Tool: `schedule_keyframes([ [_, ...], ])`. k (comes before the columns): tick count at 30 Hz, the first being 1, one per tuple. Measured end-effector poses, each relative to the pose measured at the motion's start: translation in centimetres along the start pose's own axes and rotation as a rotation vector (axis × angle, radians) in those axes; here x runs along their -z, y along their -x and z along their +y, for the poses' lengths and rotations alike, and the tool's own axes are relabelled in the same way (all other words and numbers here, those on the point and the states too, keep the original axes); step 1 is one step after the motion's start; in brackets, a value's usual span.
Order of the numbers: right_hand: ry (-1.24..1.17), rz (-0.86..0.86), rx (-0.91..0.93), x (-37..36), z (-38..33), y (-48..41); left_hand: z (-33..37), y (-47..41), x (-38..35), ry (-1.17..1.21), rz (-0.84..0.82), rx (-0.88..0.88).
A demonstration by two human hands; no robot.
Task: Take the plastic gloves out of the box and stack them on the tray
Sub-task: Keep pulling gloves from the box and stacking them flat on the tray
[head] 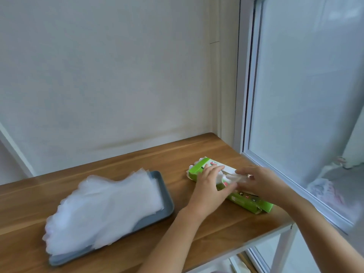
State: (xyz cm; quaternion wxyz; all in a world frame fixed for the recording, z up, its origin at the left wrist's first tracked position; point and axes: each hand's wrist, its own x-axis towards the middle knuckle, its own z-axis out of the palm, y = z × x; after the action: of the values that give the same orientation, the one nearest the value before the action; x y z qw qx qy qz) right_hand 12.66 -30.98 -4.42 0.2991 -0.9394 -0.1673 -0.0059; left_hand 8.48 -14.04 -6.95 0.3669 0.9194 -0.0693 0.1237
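The left hand (pixel 210 187) lies flat on top of the box (pixel 198 170). Its fingers are nearly straight and reach across the lid toward the far side, and its thumb is spread out to the right along the near side of the slot. It presses on the box rather than closing round it.

The right hand (pixel 263 183) comes in from the right over the middle of the box with its fingers bent. The fingertips (pixel 241 172) meet on a clear glove (pixel 235 178) that stands up out of the slot. The picture is a little blurred there, but the hand appears to pinch the glove. The glove sits between the two hands, just beyond the left thumb and at the right fingertips, with its lower part in the slot.

The green box lies slantwise near the right edge of the table (pixel 137 160), closer to the far right corner than to the front. One end points toward the far edge and the other toward the right front corner, and both end flaps look torn open.

The grey tray (pixel 168 201) lies on the left part of the table, also slantwise and well apart from the box, just left of the left forearm. On it rests a stack (pixel 102 209) of clear gloves. Their finger ends spill over the tray's near left end onto the table.
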Motion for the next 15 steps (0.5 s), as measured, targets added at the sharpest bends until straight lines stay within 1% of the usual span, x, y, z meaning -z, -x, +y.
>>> schedule_keyframes([
  [4,-0.034,0.072,0.029,-0.2,1.0,0.3,-1.0,0.0,-1.4,-0.022,0.074,-0.073],
  [6,-0.100,0.103,0.062,-0.5,1.5,0.3,-1.4,0.0,-1.7,0.008,0.086,-0.064],
  [8,-0.164,0.109,0.134,-0.5,1.7,0.2,-1.8,0.0,-1.7,0.058,0.094,-0.021],
  [9,-0.158,0.104,0.185,-0.5,1.4,0.3,-1.8,0.0,-1.6,0.089,0.102,0.008],
  [12,-0.067,0.103,0.297,-1.1,0.0,0.0,-2.0,-0.2,-1.4,0.212,0.109,0.093],
  [15,0.125,0.070,0.325,-2.2,-1.6,-0.7,-2.1,-0.5,-0.8,0.413,0.155,0.177],
])
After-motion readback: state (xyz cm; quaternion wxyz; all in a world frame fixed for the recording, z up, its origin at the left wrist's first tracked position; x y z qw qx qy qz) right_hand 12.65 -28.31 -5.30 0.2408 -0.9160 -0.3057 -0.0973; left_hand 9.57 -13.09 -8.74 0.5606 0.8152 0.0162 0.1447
